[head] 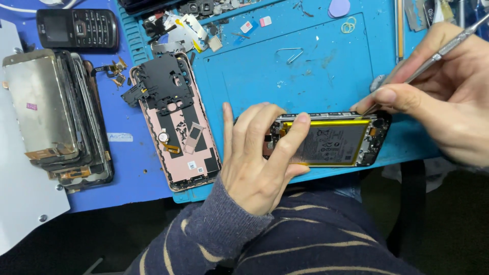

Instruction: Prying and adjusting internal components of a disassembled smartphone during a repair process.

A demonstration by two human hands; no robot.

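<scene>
An opened smartphone lies on its side near the front edge of a blue work mat, its yellow-edged battery showing. My left hand grips the phone's left end, fingers curled over the battery. My right hand holds a thin metal tool like a pen. Its tip, hidden behind my thumb, meets the phone's top right corner.
A pink phone back cover with a black plastic frame on it lies left of my hand. A stack of removed screens sits far left, a black keypad phone behind it. Small parts and screws litter the mat's rear.
</scene>
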